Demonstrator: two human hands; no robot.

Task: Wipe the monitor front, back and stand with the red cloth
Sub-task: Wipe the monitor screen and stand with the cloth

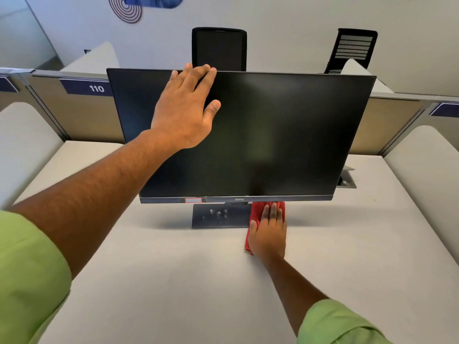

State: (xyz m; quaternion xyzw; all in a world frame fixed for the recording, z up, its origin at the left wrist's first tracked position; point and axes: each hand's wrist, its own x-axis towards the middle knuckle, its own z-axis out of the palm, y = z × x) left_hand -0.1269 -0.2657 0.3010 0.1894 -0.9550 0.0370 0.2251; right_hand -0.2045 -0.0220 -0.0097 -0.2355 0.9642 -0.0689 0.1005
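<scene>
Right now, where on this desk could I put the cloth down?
Bare desk lies between the arms, and beside the stand on either side. Under the monitor it is crowded: the right hand presses the cloth there.

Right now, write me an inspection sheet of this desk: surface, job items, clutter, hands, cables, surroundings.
Surface: pale desk, bare where visible.
Job's things: monitor upright, screen dark; stand base carries small pale specks; red cloth lies over the base's right end and onto the desk.
Clutter: nothing seen.
Hands: left hand flat on the screen, fingertips over the top edge; right hand pressing flat on the cloth.
Cables: nothing seen; a grey desk hatch shows behind the monitor's right side.
Surroundings: partition label 110, two black chair backs, wall with a spiral graphic.
</scene>
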